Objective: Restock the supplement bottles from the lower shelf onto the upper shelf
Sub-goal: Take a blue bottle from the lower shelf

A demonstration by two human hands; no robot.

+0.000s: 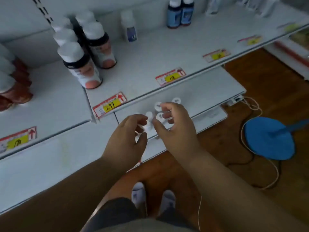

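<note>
Several small white-capped supplement bottles [158, 106] stand in a cluster on the lower shelf [200, 96], seen from above. My left hand [128, 139] hovers over the cluster's left side, fingers curled around a white bottle [149, 120] without clearly closing on it. My right hand [175, 124] reaches over the cluster's right side with fingers spread, covering some caps. On the upper shelf [150, 54] stand several larger white-capped bottles with peach labels [80, 66], a small white bottle [129, 26] and two blue bottles [180, 12].
Price tags [109, 104] line the upper shelf's front edge. Brown bottles [11, 84] lie at the far left. A blue round stand base [269, 138] and loose cables [250, 104] sit on the wooden floor to the right. My feet [153, 196] are below.
</note>
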